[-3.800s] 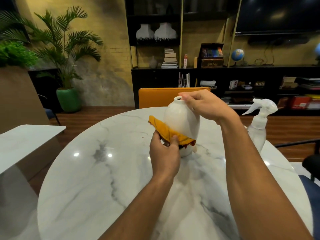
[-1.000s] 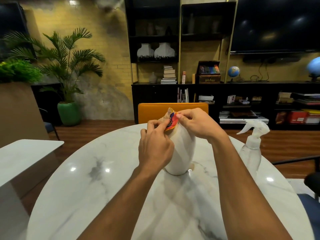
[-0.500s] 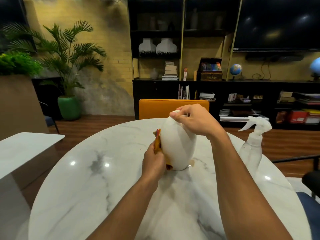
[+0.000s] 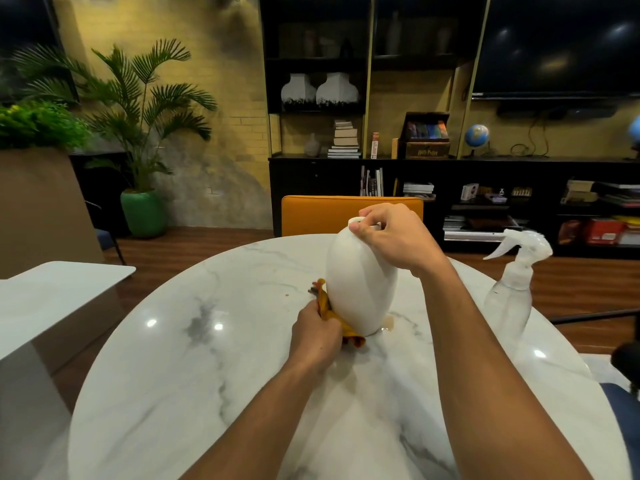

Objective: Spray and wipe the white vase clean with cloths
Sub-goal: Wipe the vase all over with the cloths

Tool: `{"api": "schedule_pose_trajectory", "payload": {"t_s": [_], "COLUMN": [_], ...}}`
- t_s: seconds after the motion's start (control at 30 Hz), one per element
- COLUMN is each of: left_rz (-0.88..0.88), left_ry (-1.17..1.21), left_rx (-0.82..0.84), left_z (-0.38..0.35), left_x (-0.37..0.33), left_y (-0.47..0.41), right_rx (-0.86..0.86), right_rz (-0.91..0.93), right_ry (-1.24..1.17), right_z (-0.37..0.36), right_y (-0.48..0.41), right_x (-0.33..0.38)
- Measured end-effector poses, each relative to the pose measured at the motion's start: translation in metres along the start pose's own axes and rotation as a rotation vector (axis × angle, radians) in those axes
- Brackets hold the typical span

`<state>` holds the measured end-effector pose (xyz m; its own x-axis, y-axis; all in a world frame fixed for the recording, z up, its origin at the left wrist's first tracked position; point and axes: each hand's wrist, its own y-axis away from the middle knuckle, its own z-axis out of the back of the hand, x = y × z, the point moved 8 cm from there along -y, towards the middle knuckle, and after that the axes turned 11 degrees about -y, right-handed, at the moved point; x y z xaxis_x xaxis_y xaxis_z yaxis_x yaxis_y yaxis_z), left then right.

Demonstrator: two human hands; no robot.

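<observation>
A white egg-shaped vase point(image 4: 360, 282) stands upright near the middle of the round marble table point(image 4: 207, 375). My right hand point(image 4: 394, 237) grips its narrow neck from above. My left hand point(image 4: 317, 336) holds a bunched yellow-orange cloth point(image 4: 325, 308) pressed against the vase's lower left side, near the base. Part of the cloth is hidden behind my fingers and the vase. A clear spray bottle point(image 4: 512, 289) with a white trigger stands on the table to the right, untouched.
An orange chair back point(image 4: 318, 214) stands just behind the table. A second white tabletop point(image 4: 52, 296) lies to the left. Dark shelving with books and vases fills the far wall, and a potted palm point(image 4: 138, 133) is at the back left.
My left hand has slid the cloth from the vase's neck down its left side to the base. My right hand has stayed on the neck.
</observation>
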<state>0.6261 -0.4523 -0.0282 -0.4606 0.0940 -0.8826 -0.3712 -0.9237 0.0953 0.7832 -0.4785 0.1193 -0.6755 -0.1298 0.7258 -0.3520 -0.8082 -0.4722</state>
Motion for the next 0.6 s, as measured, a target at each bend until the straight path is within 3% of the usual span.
{"api": "schedule_pose_trajectory", "payload": {"t_s": [0.07, 0.27, 0.37, 0.5, 0.6], "left_rz": [0.008, 0.054, 0.1, 0.095, -0.001], "left_ry": [0.012, 0.176, 0.228, 0.182, 0.113], "left_rx": [0.02, -0.202, -0.224, -0.153, 0.051], "left_z": [0.001, 0.041, 0.049, 0.044, 0.014], "left_x": [0.004, -0.002, 0.004, 0.005, -0.004], "left_y": [-0.002, -0.001, 0.001, 0.006, 0.015], "right_rx": [-0.014, 0.067, 0.127, 0.203, 0.22], "right_rz": [-0.004, -0.005, -0.012, -0.023, -0.025], "right_ry": [-0.002, 0.067, 0.079, 0.077, 0.089], "right_z": [0.001, 0.005, 0.01, 0.016, 0.019], "right_y": [0.001, 0.004, 0.008, 0.012, 0.014], "right_x": [0.0, 0.008, 0.009, 0.003, 0.002]}}
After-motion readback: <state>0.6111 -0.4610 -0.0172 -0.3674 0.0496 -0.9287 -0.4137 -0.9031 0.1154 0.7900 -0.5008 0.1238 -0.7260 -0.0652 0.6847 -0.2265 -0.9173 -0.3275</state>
